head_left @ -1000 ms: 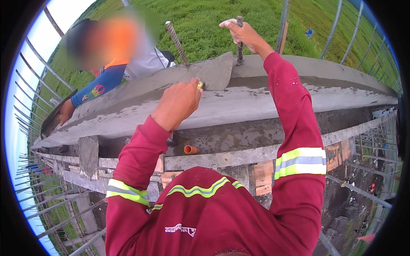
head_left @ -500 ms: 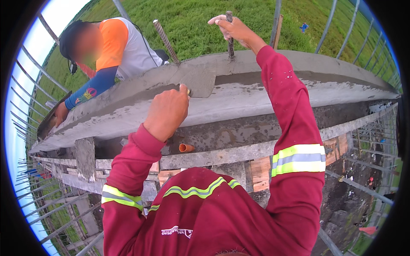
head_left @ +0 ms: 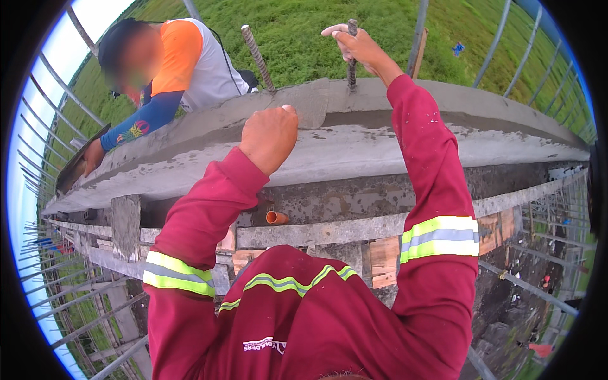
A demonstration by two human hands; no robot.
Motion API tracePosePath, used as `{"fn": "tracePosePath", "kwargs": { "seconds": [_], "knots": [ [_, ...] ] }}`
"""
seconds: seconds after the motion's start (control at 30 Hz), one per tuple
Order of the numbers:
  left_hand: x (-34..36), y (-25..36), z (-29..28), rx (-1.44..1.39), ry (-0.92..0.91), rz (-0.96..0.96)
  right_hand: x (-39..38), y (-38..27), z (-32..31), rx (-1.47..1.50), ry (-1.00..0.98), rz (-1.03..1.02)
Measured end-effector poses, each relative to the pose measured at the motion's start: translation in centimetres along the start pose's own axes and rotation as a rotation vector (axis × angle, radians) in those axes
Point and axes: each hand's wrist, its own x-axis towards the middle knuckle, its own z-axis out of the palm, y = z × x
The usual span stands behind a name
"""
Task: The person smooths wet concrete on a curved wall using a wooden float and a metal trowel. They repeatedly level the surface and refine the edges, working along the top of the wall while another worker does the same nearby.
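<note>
The left hand (head_left: 270,139) is clenched, knuckles up, around the handle of a trowel (head_left: 311,113), the handle itself hidden in the fist. From where I stand, the blade lies just beyond and to the right of that hand, flat against the wet grey mortar on the concrete ledge (head_left: 411,98); it is broad and straight-edged, so close in colour to the mortar that only its right edge stands out clearly. The right hand (head_left: 362,49), farther out and to the right, is wrapped around an upright ribbed steel bar (head_left: 352,77), its index finger stretched leftward and its fingers smeared pale. A second bar (head_left: 258,58) leans left beyond the left hand. Nearer the body than that hand, below the ledge's pale face, runs a long concrete trough (head_left: 342,199), its floor dark and blotched with wet; inside lies a short orange pipe (head_left: 277,218), open end facing left. Well to the left of the left hand, a co-worker (head_left: 202,69) in a white shirt with orange and blue sleeves rests a hand on a dark-edged board (head_left: 71,170) at the ledge's end.
</note>
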Motion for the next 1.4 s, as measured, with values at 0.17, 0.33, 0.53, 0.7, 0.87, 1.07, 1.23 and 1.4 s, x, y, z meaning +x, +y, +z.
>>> {"fn": "tracePosePath", "kwargs": {
  "seconds": [0.17, 0.33, 0.53, 0.7, 0.87, 1.07, 1.23, 1.4],
  "knots": [
    [-2.8, -2.8, -1.5, 0.094, -0.096, -0.083, 0.0, 0.0, 0.0, 0.048, -0.011, 0.015],
    [-4.7, -4.6, -2.5, -0.045, -0.133, -0.095, 0.0, -0.2, 0.2, 0.012, 0.011, 0.015],
    [-4.4, -2.4, -0.4, -0.166, -0.139, -0.200, -0.1, 0.1, 0.1, 0.042, 0.000, -0.006],
    [-9.0, -4.1, -3.9, -0.149, -0.212, -0.198, 0.1, 0.4, 0.0, 0.065, -0.007, -0.021],
    [-8.8, -3.6, -2.9, -0.314, -0.158, -0.236, 0.1, 0.4, 0.2, 0.081, 0.001, -0.034],
    [-4.2, -3.8, -3.0, -0.475, -0.326, -0.239, 0.3, 0.2, 0.3, 0.056, 0.022, -0.008],
    [-2.6, -3.8, -4.2, -0.562, -0.441, -0.420, 0.3, 0.5, 0.3, 0.074, 0.017, -0.040],
    [-2.0, -3.4, -4.0, -0.607, -0.451, -0.147, 0.5, 0.5, 0.6, 0.057, 0.043, -0.049]
  ]
}}
